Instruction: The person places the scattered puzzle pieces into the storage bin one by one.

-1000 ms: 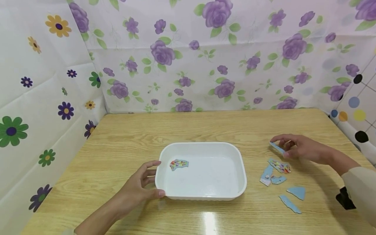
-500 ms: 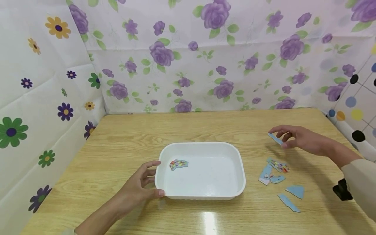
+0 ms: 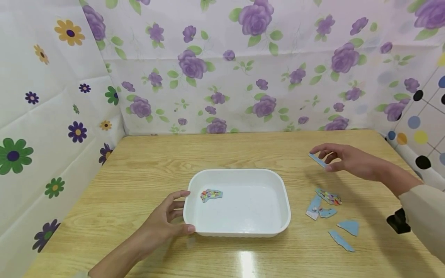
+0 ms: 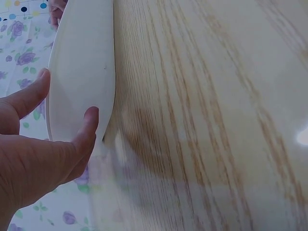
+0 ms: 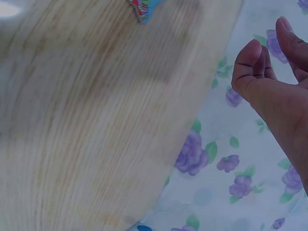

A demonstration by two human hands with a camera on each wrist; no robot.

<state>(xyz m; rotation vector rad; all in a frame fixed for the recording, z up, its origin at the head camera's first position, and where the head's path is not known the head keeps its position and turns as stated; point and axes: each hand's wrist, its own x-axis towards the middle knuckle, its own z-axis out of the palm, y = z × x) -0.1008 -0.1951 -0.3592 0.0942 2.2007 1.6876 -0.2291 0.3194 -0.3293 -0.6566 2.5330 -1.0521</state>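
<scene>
My left hand (image 3: 167,218) holds the left end of a white plastic tray (image 3: 240,234), thumb at its front corner and fingers against the side. In the left wrist view, thumb and fingers touch the outer wall of the tray (image 4: 82,72). Inside the tray lies one colourful puzzle piece (image 3: 211,195). Raised over the table's right side, my right hand (image 3: 351,158) pinches a light-blue puzzle piece (image 3: 317,159) between thumb and fingers. The right wrist view shows the right hand (image 5: 276,79) but hides the held piece.
Several puzzle pieces lie right of the tray: a colourful one (image 3: 328,197), blue ones with small pictures (image 3: 314,207), and plain blue ones (image 3: 349,227). A black object (image 3: 398,221) sits by the right sleeve. Flowered sheets (image 3: 222,69) hang behind the wooden table (image 3: 167,154).
My right hand has lifted the pinched puzzle piece away from the other pieces, up and slightly left. The left hand and the tray stay in place.
</scene>
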